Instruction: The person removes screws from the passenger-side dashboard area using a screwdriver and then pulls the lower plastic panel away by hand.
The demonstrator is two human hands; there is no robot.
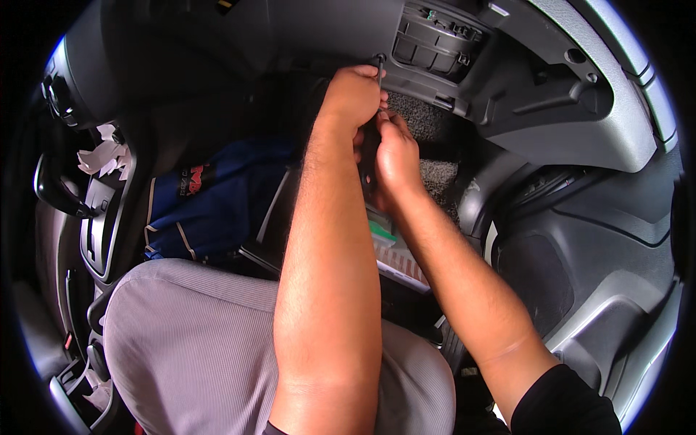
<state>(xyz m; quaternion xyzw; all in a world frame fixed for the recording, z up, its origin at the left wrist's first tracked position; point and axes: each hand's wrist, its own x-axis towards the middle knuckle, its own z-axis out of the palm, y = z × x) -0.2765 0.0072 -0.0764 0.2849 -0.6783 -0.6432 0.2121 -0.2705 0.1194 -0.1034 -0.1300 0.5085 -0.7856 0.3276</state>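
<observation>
Your left hand (353, 96) grips the thin dark tool (380, 71) | shaft upright, tip at dash underside (348, 29) | right hand (395, 156) just below, clenched on tool's handle.

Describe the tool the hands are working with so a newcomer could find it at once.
Start at the grey underside of the dashboard above the carpeted footwell. Both forearms reach up to its lower edge, where the left hand and right hand meet. Between them runs a thin dark screwdriver, its tip at the panel; it is the only slim straight shaft among the bulky moulded plastic.
</observation>
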